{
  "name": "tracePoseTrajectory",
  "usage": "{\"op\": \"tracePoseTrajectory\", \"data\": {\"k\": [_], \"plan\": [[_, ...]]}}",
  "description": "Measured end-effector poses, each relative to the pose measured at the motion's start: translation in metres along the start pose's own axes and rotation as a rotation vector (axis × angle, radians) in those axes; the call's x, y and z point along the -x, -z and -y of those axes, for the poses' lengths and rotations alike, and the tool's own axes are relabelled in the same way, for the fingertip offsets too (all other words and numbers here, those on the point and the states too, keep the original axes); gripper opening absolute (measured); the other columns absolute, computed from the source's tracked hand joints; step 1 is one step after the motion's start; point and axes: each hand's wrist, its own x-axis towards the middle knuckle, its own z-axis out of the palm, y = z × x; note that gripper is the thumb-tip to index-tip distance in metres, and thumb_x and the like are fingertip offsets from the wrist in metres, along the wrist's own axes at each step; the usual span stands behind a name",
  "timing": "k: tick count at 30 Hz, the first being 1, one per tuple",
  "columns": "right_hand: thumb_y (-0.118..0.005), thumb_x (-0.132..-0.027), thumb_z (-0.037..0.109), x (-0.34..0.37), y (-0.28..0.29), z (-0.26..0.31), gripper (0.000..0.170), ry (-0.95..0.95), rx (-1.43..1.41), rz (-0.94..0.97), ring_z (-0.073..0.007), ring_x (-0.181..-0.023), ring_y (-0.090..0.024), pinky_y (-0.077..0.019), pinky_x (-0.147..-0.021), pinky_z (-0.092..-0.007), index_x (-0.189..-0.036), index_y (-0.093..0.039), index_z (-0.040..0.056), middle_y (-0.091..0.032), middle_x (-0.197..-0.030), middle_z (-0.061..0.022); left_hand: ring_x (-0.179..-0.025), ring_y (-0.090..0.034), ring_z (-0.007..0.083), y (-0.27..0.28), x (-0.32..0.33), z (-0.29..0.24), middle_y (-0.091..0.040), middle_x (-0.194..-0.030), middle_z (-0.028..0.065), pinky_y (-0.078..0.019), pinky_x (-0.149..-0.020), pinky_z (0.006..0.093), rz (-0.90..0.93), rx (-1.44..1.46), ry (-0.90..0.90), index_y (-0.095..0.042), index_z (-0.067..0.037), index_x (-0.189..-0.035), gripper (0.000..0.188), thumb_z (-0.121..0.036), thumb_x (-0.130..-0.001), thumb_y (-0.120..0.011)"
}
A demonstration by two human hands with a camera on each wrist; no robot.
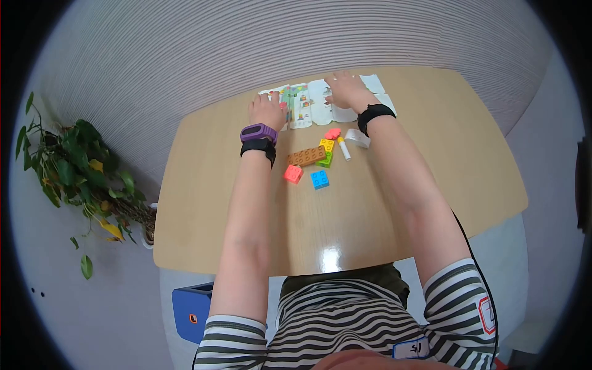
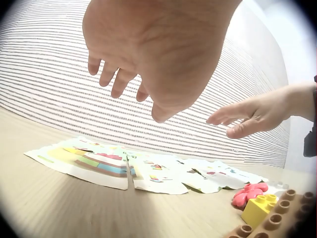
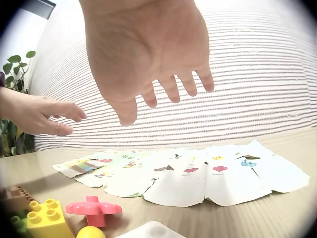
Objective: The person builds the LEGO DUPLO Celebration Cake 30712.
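Note:
A creased, unfolded paper sheet with coloured pictures (image 1: pixel 319 111) lies at the table's far side. My left hand (image 1: pixel 268 112) is over its left part, fingers extended; in the left wrist view a gap separates that hand (image 2: pixel 153 54) from the paper (image 2: pixel 101 166). Over the right part, my right hand (image 1: pixel 350 92) is spread, also raised above the sheet (image 3: pixel 178 186) in the right wrist view. Neither hand holds anything. Nearer me lie a brown brick (image 1: pixel 306 156), a yellow brick (image 1: pixel 327 144), a green brick (image 1: pixel 325 162), a red brick (image 1: pixel 293 174) and a blue brick (image 1: pixel 320 179).
Beside the bricks are a pink flower piece (image 1: pixel 333 133), a white stick with a yellow end (image 1: pixel 345 151) and a white curved piece (image 1: pixel 358 138). A ridged wall (image 1: pixel 296 43) rises behind the table (image 1: pixel 203 203). A leafy plant (image 1: pixel 86 154) stands left.

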Motion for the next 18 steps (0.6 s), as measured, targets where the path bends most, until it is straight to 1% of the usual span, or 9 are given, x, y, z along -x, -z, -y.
{"op": "tracePoseTrajectory", "data": {"k": [2,8,13,16,18], "plan": [[-0.062,-0.085,0.037,-0.002,-0.002,-0.001,0.058,0.004,0.006,-0.003,-0.0307,-0.13,-0.035,-0.0323,-0.105,-0.0481,-0.135,-0.042,0.0145,-0.041,-0.137,-0.0139,-0.115,-0.048,0.0312,-0.002,0.0,0.001,-0.057,-0.114,0.0137,-0.0383,-0.092,0.045,0.016,-0.03,0.006,-0.054,-0.012,-0.118,0.044,-0.038,-0.084,-0.061],[-0.062,-0.085,0.039,-0.004,-0.011,-0.001,0.058,0.021,0.054,-0.028,-0.0315,-0.128,-0.038,-0.035,-0.102,-0.0483,-0.134,-0.044,0.0145,-0.042,-0.136,-0.013,-0.121,-0.044,0.0317,-0.006,0.002,0.006,-0.053,-0.124,0.0146,-0.0356,-0.096,0.0454,0.088,-0.046,0.039,-0.051,-0.013,-0.126,0.052,-0.043,-0.084,-0.059],[-0.063,-0.084,0.039,-0.004,-0.013,-0.001,0.056,0.014,0.084,-0.021,-0.032,-0.127,-0.039,-0.0361,-0.102,-0.0481,-0.133,-0.046,0.0157,-0.043,-0.134,-0.0129,-0.122,-0.043,0.0315,-0.009,0.005,0.008,-0.052,-0.126,0.0138,-0.0345,-0.097,0.0449,0.096,-0.063,0.059,-0.05,-0.014,-0.128,0.054,-0.045,-0.085,-0.059],[-0.064,-0.084,0.032,-0.001,-0.013,-0.001,0.048,0.021,0.051,-0.038,-0.0318,-0.126,-0.039,-0.0368,-0.099,-0.0481,-0.126,-0.051,0.0115,-0.046,-0.131,-0.0142,-0.122,-0.042,0.0314,-0.006,0.005,0.007,-0.052,-0.126,0.0138,-0.0344,-0.097,0.0446,0.119,-0.05,0.066,-0.05,-0.015,-0.128,0.054,-0.045,-0.084,-0.059],[-0.064,-0.084,0.033,0.0,-0.013,-0.001,0.048,0.022,0.056,-0.041,-0.0319,-0.126,-0.039,-0.0369,-0.099,-0.048,-0.125,-0.052,0.0116,-0.046,-0.131,-0.0143,-0.122,-0.042,0.0315,-0.003,0.006,0.005,-0.052,-0.126,0.0141,-0.0344,-0.097,0.0444,0.12,-0.046,0.062,-0.051,-0.015,-0.128,0.054,-0.045,-0.084,-0.059]]}}
